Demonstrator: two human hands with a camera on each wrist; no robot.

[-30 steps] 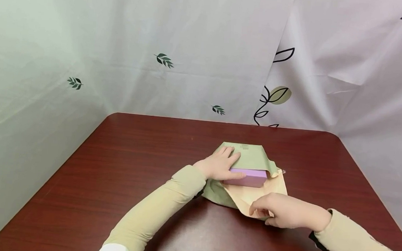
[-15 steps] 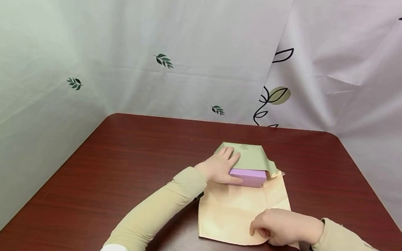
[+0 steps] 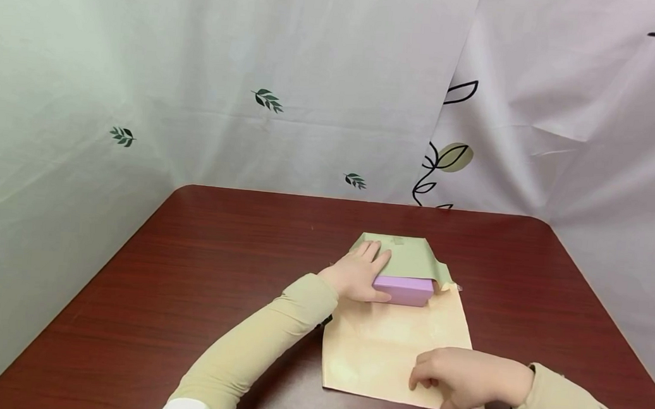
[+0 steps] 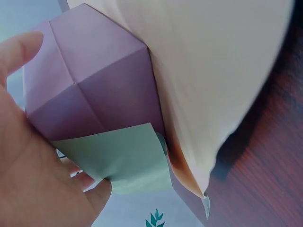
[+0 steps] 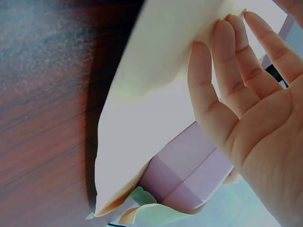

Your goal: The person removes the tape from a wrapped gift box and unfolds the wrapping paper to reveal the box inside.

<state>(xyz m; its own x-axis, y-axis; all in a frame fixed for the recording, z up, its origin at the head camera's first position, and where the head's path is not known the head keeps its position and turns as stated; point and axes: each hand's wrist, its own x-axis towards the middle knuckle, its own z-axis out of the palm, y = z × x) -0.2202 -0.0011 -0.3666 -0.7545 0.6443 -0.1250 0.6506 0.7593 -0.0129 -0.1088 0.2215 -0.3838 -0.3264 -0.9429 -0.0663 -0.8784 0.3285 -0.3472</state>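
Observation:
A purple box sits partly wrapped on the table, its near end bare. Green wrapping paper covers the box's top, and its cream inner side lies spread toward the near edge. My left hand rests on the covered box with fingers spread, its thumb along the purple end. In the left wrist view, the purple box shows a seam down its side. My right hand is over the near right part of the sheet; in the right wrist view its fingers are loosely bent, fingertips at the paper.
The dark red-brown table runs back to a pale curtain printed with leaves. Clear tape sticks out at the paper's right side, and another small piece of tape lies on the green top.
The near flap of paper, folded up before, has been pulled down flat toward the near edge by my right hand, whose fingers have since loosened. My left hand stays on the box.

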